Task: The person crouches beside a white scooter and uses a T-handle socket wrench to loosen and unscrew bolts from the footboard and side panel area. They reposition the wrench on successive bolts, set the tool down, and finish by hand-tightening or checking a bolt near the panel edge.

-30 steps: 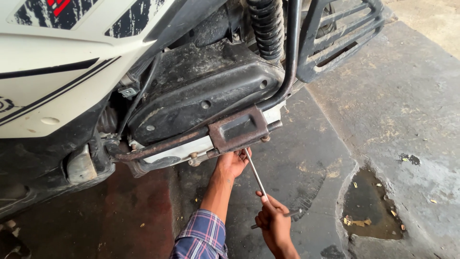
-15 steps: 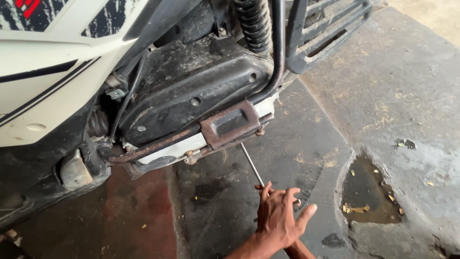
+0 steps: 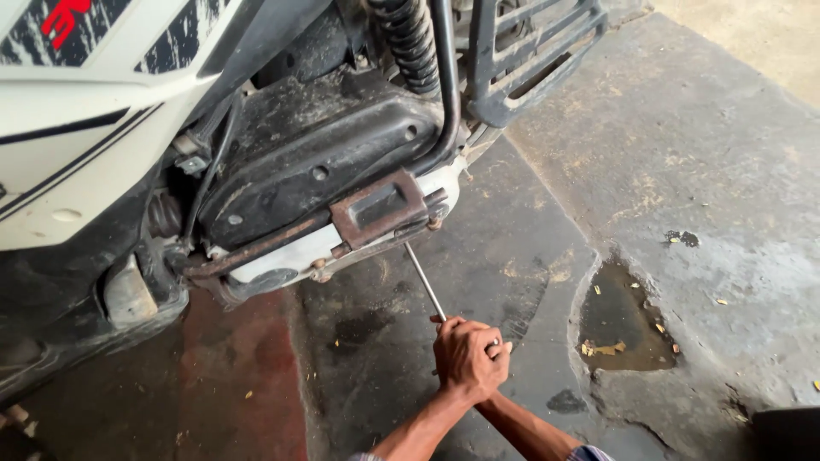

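Screwdriver (image 3: 424, 280) runs from under the scooter's rusty footrest bracket (image 3: 378, 207) down to both hands: left hand (image 3: 465, 358) wraps fingers tight over the handle, right hand (image 3: 498, 348) mostly hidden beneath, grip unclear. Wet concrete floor (image 3: 683, 154) below.

Screwdriver shaft (image 3: 424, 290): smooth bright metal. Footrest bracket (image 3: 376, 209): rusted, rough metal. Engine cover (image 3: 316, 166): matt black, grimy. Body panel (image 3: 85, 128): glossy white plastic. Floor (image 3: 683, 154): rough concrete, stained, wet patches.
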